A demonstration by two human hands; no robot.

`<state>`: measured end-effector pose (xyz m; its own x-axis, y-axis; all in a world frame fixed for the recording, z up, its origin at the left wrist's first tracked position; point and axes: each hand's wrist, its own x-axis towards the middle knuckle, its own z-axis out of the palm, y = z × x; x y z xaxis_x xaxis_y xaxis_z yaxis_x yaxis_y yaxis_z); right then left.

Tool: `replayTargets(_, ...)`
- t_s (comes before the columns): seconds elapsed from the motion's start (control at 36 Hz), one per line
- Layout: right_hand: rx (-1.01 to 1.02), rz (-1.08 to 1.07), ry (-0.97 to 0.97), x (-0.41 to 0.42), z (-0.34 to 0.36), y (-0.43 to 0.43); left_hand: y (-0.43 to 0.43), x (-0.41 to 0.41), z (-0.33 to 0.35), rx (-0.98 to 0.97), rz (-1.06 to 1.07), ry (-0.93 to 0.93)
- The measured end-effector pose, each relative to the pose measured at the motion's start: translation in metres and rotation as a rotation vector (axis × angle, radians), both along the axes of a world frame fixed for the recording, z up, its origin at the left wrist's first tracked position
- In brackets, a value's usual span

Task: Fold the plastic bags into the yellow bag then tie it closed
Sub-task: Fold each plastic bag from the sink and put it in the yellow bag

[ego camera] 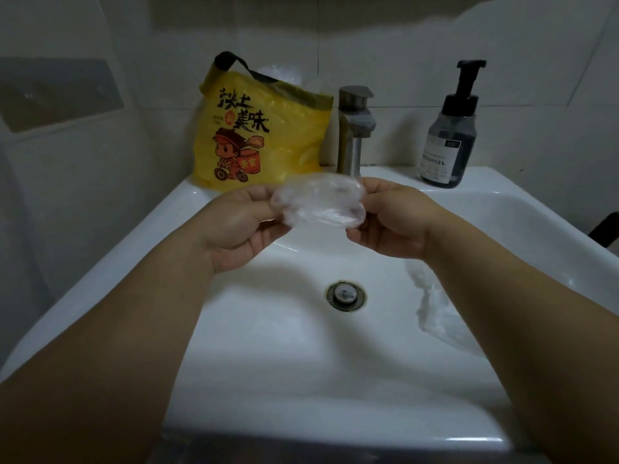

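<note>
Plastic is slippy — clear bag (318,203), pinched btw left hand (236,226) & right hand (392,222) over sink (254,346), could spring open or drop; yellow bag (264,142) sits behind — not tied yet.

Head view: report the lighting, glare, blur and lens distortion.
Head view: dim, flat light, a soft arm shadow across the sink basin, small glints on its rim; the wide-angle lens bows the sink edges; the clear bag pinched between left hand and right hand looks slightly smeared; the yellow bag print is sharp.
</note>
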<state>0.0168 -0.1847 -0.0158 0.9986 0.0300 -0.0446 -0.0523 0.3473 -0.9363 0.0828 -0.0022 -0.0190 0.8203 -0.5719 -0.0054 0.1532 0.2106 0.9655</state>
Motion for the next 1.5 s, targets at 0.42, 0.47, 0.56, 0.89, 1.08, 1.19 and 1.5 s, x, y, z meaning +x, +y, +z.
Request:
replayTargets(0.42, -0.021, 0.146, 0.062, -0.01, 0.009, -0.007, 0.001, -0.008, 0.001, 0.199, -0.017, -0.132)
replayTargets(0.47, 0.021, 0.15, 0.053, -0.012, 0.011, -0.006, -0.001, -0.009, 0.001, 0.214, 0.023, -0.162)
replayTargets(0.56, -0.022, 0.114, 0.113, -0.008, 0.007, -0.004, -0.002, -0.011, 0.003, 0.16, 0.067, -0.108)
replayTargets(0.89, -0.45, -0.103, -0.057, -0.001, -0.003, 0.01, -0.001, -0.005, -0.006, 0.363, 0.162, -0.388)
replayTargets(1.08, -0.697, -0.122, -0.065, -0.001, -0.003, 0.006, 0.0, -0.005, -0.008, 0.408, 0.159, -0.474)
replayTargets(1.19, -0.913, -0.158, -0.106, 0.0, -0.004, 0.007, -0.003, -0.005, -0.01, 0.445, 0.205, -0.557)
replayTargets(1.5, -1.41, -0.309, -0.346, 0.0, -0.005, 0.004, -0.002, -0.001, -0.015, 0.54, 0.351, -0.878)
